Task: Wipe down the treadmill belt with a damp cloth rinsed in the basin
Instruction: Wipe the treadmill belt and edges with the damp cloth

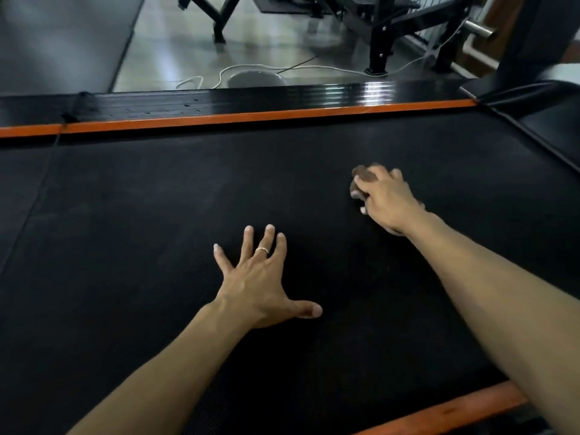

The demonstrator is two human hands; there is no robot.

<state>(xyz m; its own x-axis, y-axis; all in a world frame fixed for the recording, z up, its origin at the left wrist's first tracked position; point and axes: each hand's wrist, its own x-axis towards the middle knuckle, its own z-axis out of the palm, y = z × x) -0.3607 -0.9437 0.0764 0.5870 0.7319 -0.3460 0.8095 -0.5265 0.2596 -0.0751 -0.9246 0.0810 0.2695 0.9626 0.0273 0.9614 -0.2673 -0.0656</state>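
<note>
The black ribbed treadmill belt (141, 221) fills most of the view. My right hand (387, 200) grips a bunched brownish cloth (362, 177) and holds it down on the belt at the right of centre; most of the cloth is hidden under the fingers. My left hand (260, 277), wearing a ring, lies flat on the belt nearer to me with its fingers spread. A grey basin (255, 79) stands on the floor beyond the far side rail.
Orange strips (251, 117) edge the belt on the far side and at the near right corner (455, 409). A glossy black side rail (219, 100) lies beyond. White cables (219, 73) trail on the floor by the basin, with black gym equipment frames (381, 42) behind.
</note>
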